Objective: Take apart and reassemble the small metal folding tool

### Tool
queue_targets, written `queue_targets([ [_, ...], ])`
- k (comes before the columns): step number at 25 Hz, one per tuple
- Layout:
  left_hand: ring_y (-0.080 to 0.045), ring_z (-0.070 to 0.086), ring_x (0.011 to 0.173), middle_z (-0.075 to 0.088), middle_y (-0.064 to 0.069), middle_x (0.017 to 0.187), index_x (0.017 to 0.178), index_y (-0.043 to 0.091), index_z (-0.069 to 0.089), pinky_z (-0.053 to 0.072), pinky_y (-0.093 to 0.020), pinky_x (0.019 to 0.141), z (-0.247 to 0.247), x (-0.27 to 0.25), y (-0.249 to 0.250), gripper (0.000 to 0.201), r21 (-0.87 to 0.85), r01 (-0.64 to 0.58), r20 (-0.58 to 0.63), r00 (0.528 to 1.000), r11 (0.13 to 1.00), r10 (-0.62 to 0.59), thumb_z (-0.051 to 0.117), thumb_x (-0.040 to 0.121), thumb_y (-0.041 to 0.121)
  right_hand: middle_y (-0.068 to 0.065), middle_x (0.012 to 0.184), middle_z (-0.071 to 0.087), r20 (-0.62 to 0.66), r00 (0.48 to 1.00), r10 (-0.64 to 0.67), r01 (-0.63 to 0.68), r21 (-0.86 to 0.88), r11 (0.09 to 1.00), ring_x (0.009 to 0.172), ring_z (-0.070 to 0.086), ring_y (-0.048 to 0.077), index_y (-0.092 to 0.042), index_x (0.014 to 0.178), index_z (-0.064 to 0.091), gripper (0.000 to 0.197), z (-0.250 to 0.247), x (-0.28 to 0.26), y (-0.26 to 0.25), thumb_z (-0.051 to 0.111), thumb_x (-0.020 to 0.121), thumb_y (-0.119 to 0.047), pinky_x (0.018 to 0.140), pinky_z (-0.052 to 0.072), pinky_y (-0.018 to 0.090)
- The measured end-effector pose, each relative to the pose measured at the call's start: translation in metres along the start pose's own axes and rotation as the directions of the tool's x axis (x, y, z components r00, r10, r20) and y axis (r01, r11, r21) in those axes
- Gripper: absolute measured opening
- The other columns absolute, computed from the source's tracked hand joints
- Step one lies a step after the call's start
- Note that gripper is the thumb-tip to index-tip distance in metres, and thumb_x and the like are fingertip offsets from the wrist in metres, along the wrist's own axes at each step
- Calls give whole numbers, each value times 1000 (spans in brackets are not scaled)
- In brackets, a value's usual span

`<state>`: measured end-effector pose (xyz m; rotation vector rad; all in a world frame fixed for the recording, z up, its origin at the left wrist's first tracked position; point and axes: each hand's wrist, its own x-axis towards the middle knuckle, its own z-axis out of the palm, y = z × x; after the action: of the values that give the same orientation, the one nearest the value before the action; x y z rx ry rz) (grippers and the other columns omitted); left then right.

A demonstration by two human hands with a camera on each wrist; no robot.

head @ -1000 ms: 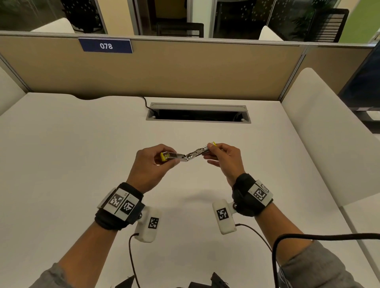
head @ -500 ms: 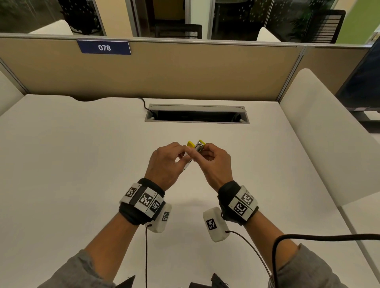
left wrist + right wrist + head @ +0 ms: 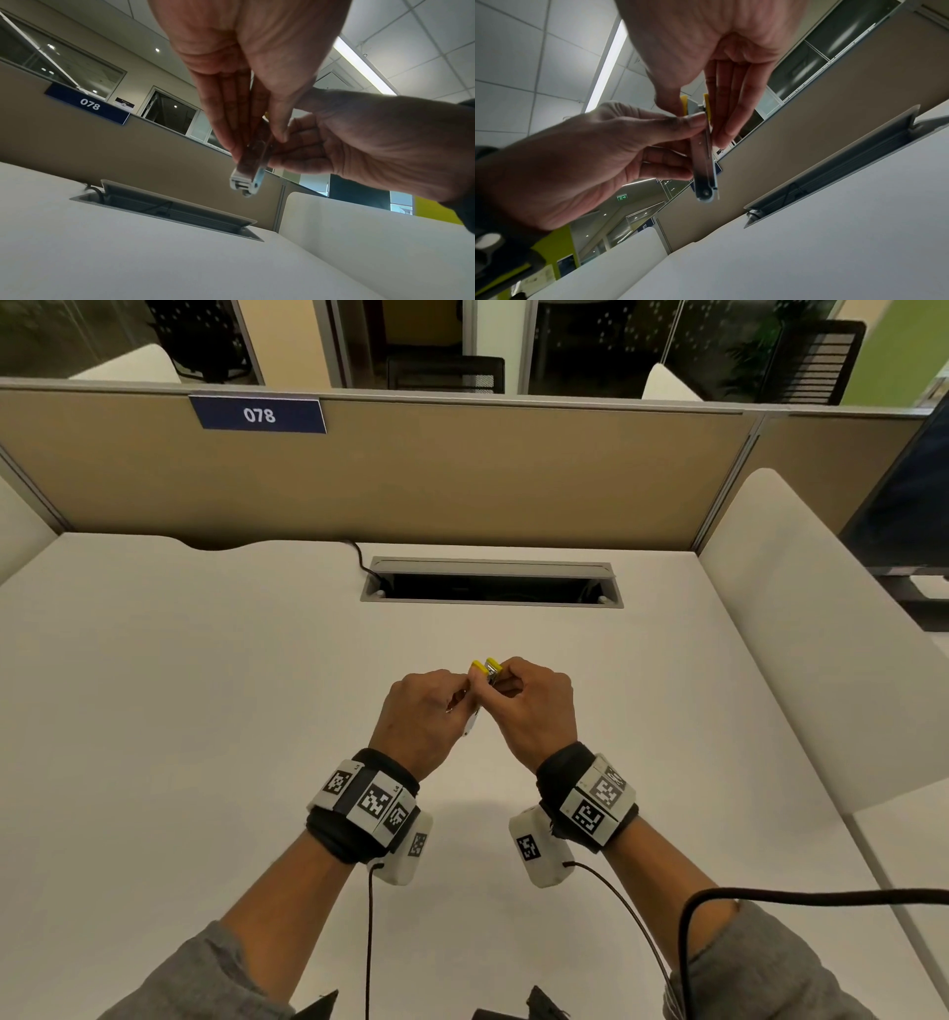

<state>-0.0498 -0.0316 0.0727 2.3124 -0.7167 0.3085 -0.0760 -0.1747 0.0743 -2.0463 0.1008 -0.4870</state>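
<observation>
Pinching the folded silver metal folding tool with yellow tips (image 3: 485, 677) between left hand (image 3: 421, 719) and right hand (image 3: 534, 711) above the white tabletop (image 3: 205, 711), likely closing it, next needing a firm squeeze shut.

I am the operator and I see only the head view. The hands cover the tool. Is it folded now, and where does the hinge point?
Observer: Folded: in the right wrist view the folding tool shows its two metal halves lying flat together, pivot end down toward the desk.
Operator: Is it touching the desk?
Observer: No. The left wrist view shows the pivot end above the white surface, with clear space beneath.
Operator: How does the left hand hold it?
Observer: The left hand pinches it between thumb and straight fingers; the right hand pinches from the other side.
</observation>
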Motion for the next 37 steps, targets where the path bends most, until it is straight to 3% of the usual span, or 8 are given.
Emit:
queue_targets([
  [4,-23,68,66,75,-9,75,92,8,74,57,-37,67,-2,4,1,29,-137,136,-24,990,981,-140,58,91,31,-1,102,72,114,993,20,-14,-56,998,87,68,10,-17,113,64,49,-4,2,5,62,83,-55,80,59,38],
  [6,-20,71,68,75,-9,76,92,8,76,59,-33,71,-3,10,-6,26,-284,319,26,945,904,-325,62,89,30,-1,135,57,276,961,-16,63,-163,985,112,59,12,-22,140,41,76,-6,3,11,60,78,-61,90,54,39],
  [8,-22,73,67,74,-11,78,91,6,75,61,-37,71,0,14,-16,27,-409,465,128,881,785,-456,62,89,29,-1,154,35,436,899,-42,183,-286,941,134,43,16,-23,149,23,96,-8,6,16,67,73,-61,103,46,41],
  [13,-34,71,67,71,-21,82,92,-4,73,62,-36,63,15,13,-29,30,-509,596,275,797,621,-539,62,90,24,4,156,32,522,852,38,209,-406,890,142,32,21,-18,149,27,102,-4,16,25,77,69,-56,114,29,40],
  [18,-31,71,73,71,-20,86,99,-1,71,60,-28,62,30,8,-48,30,-498,694,355,711,521,-607,51,95,22,6,140,51,488,863,130,33,-311,950,126,49,23,-15,144,36,105,11,23,53,85,58,-52,105,44,45],
  [24,-28,61,114,68,-11,121,114,10,68,44,-35,101,42,-5,-72,32,-227,675,367,727,702,-580,49,89,6,5,133,57,458,855,244,-100,-316,944,123,51,22,-13,141,41,108,30,33,84,89,52,-50,103,45,42],
  [32,-30,58,118,63,-13,128,119,11,64,40,-30,97,45,-9,-74,34,-167,682,409,705,712,-580,50,89,8,-2,149,44,504,799,327,-67,-467,882,136,41,20,-25,148,29,109,39,32,100,84,58,-53,109,34,38],
  [37,-30,59,117,65,-14,125,117,11,65,41,-32,97,47,-7,-71,32,-165,674,417,710,720,-568,50,88,7,-3,152,33,509,807,300,-57,-438,897,130,45,17,-25,149,21,122,39,30,100,88,50,-50,104,43,39],
])
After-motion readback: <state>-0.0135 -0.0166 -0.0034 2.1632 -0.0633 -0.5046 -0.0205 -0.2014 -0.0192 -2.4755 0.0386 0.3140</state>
